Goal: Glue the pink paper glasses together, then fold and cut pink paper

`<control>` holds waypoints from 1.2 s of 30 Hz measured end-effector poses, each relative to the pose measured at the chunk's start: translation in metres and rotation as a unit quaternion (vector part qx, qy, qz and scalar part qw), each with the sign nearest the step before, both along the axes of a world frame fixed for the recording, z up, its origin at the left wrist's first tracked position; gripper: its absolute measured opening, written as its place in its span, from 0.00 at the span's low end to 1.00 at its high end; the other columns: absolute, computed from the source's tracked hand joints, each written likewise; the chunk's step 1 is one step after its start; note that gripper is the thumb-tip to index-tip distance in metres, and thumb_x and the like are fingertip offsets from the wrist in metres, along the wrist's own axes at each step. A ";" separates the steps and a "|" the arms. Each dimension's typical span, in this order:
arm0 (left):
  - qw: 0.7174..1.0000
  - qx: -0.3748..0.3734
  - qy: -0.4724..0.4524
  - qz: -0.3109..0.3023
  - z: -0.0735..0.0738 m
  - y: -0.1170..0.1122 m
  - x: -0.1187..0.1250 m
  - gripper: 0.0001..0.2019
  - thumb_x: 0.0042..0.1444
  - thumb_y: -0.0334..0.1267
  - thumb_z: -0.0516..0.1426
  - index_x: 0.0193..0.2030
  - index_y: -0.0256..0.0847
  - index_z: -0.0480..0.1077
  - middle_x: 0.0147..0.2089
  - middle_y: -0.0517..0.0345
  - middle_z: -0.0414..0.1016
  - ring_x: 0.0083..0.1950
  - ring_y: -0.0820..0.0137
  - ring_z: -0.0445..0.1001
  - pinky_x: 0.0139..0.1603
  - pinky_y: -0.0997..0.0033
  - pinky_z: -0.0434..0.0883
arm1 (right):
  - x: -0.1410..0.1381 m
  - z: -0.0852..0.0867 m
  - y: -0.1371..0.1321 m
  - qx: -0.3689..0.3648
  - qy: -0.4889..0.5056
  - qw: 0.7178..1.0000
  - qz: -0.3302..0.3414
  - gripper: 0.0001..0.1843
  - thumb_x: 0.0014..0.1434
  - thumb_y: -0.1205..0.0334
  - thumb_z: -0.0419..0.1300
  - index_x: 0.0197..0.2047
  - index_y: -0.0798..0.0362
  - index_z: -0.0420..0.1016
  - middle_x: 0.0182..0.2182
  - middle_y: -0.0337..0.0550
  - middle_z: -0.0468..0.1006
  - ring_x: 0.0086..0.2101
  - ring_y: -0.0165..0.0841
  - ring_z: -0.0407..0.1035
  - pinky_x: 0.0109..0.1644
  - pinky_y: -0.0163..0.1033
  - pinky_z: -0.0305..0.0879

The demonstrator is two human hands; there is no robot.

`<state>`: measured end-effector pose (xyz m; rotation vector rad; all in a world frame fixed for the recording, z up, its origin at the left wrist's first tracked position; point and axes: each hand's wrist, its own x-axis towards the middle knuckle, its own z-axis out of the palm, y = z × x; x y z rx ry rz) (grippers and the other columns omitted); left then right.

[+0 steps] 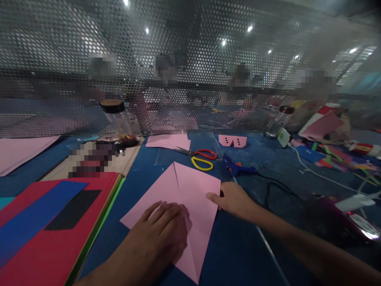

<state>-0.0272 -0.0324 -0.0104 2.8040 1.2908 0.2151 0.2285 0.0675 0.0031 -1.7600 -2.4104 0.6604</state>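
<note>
A pink sheet of paper (205, 234) lies on the blue table, with a slit or crease line running down from its top corner and another crease near its bottom tip. My left hand (162, 230) rests on the sheet's left part, fingers stretched over it and slightly bent; the thumb is mostly hidden. At the right corner my right hand (235, 200) pinches the paper, thumb on top and fingers underneath. Just beyond the sheet lie scissors (199, 155) with one red and one yellow handle, their blades spread. A blue glue gun (236, 167) is near my right hand.
Coloured sheets (38, 254) are stacked at the left. Behind stand two jars, one at left (119, 123) and one at right (278, 123), before a perforated metal screen (193, 51). A pink cutout (232, 141), paper scraps (324, 155) and cables (276, 180) occupy the table.
</note>
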 end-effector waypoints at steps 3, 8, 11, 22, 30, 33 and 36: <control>1.000 -0.007 -0.011 0.003 -0.003 0.000 -0.001 0.25 0.59 0.30 0.56 0.63 0.45 0.67 0.66 0.51 0.71 0.65 0.55 0.68 0.69 0.45 0.63 | 0.000 -0.002 0.000 0.013 -0.019 1.000 0.001 0.22 0.63 0.47 0.58 0.28 0.56 0.78 0.25 0.50 0.79 0.27 0.38 0.73 0.28 0.38 0.50; 1.000 -0.015 -0.009 0.004 -0.001 0.000 0.001 0.23 0.59 0.29 0.56 0.62 0.44 0.68 0.65 0.49 0.71 0.65 0.54 0.68 0.68 0.45 0.64 | 0.000 -0.003 0.001 0.018 -0.038 0.999 0.007 0.25 0.63 0.45 0.57 0.25 0.56 0.76 0.21 0.47 0.76 0.23 0.35 0.69 0.26 0.38 0.46; 1.000 -0.017 -0.018 0.004 0.002 -0.001 0.002 0.22 0.60 0.30 0.56 0.61 0.45 0.69 0.65 0.50 0.72 0.65 0.55 0.68 0.67 0.48 0.66 | 0.001 -0.005 0.001 0.021 -0.047 0.999 0.006 0.25 0.63 0.45 0.56 0.26 0.56 0.77 0.21 0.48 0.76 0.24 0.35 0.69 0.26 0.38 0.44; 1.000 -0.020 -0.011 -0.002 0.003 0.000 0.001 0.20 0.62 0.31 0.55 0.60 0.44 0.68 0.67 0.48 0.70 0.65 0.54 0.68 0.65 0.48 0.68 | 0.002 -0.003 0.002 0.010 -0.046 0.999 0.010 0.25 0.63 0.46 0.56 0.23 0.55 0.76 0.21 0.47 0.76 0.24 0.35 0.69 0.27 0.38 0.47; 1.000 -0.027 -0.008 0.008 0.005 0.001 0.002 0.23 0.62 0.31 0.55 0.64 0.41 0.65 0.67 0.46 0.70 0.66 0.53 0.68 0.66 0.45 0.67 | 0.002 -0.001 0.001 0.004 -0.043 0.999 0.007 0.27 0.62 0.46 0.57 0.18 0.54 0.70 0.18 0.47 0.74 0.21 0.34 0.67 0.26 0.38 0.47; 1.000 -0.017 -0.006 0.004 0.004 0.000 0.001 0.21 0.63 0.32 0.55 0.62 0.41 0.67 0.66 0.46 0.71 0.65 0.53 0.69 0.66 0.46 0.67 | 0.002 0.001 0.001 -0.008 -0.031 0.999 0.014 0.27 0.63 0.47 0.56 0.17 0.54 0.71 0.19 0.48 0.76 0.22 0.34 0.70 0.27 0.37 0.51; 1.000 -0.018 -0.008 0.002 0.004 0.000 0.000 0.20 0.63 0.33 0.55 0.61 0.43 0.68 0.66 0.48 0.71 0.65 0.54 0.70 0.66 0.47 0.67 | 0.002 0.002 0.001 -0.013 -0.026 0.999 0.015 0.28 0.64 0.48 0.56 0.17 0.55 0.72 0.20 0.49 0.77 0.23 0.35 0.71 0.28 0.37 0.53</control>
